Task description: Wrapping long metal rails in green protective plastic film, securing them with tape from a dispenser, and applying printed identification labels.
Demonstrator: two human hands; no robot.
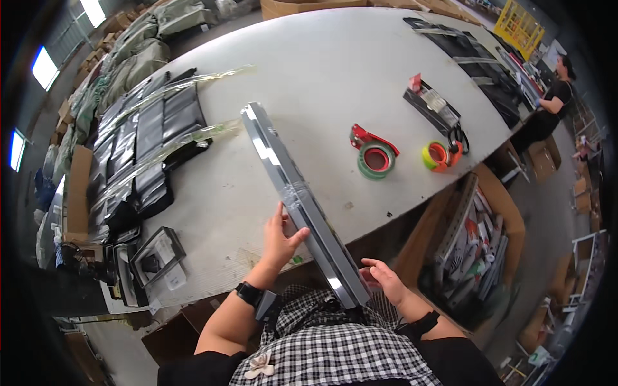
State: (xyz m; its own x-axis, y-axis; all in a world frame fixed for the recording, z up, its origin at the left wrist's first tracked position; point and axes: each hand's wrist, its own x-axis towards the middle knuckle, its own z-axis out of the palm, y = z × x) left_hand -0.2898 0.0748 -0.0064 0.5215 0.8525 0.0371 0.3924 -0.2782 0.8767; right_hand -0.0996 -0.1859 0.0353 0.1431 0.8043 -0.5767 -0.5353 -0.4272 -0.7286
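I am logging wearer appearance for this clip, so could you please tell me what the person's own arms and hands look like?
Both forearms are bare, with no sleeves reaching them. The left hand and right hand wear no gloves. Each wrist carries a black band: the left black wristband has a small grey block attached beside it, and the right black wristband is plain. No rings are discernible.
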